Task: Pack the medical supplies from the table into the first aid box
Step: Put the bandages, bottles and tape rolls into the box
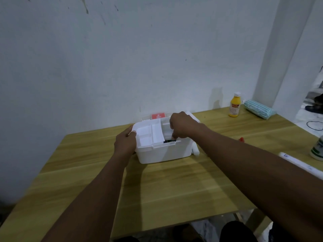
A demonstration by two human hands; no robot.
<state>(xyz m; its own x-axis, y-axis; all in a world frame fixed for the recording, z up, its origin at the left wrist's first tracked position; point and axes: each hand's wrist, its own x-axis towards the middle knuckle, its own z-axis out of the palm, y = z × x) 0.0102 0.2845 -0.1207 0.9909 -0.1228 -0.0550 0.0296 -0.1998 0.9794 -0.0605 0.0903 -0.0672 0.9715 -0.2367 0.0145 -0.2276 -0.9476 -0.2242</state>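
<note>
A white first aid box [162, 152] stands on the wooden table [157, 189], its lid with a red cross label [158, 116] tipped back against the wall. A white divided inner tray [150, 133] lies across the box's top. My left hand [125, 143] grips the tray's and box's left edge. My right hand [181, 126] reaches over the right part of the tray, fingers curled down onto its front edge. Something dark shows through a gap under the tray. A yellow bottle [234, 104] and a pack of blue-striped masks [258, 109] sit at the back right.
At the right edge stand a white jar with a green label [317, 149], a long white box [300, 165] and something small and red [242, 139]. A white roll [195, 149] leans beside the box. A black cable loop [314, 125] lies beyond the table. Wall close behind.
</note>
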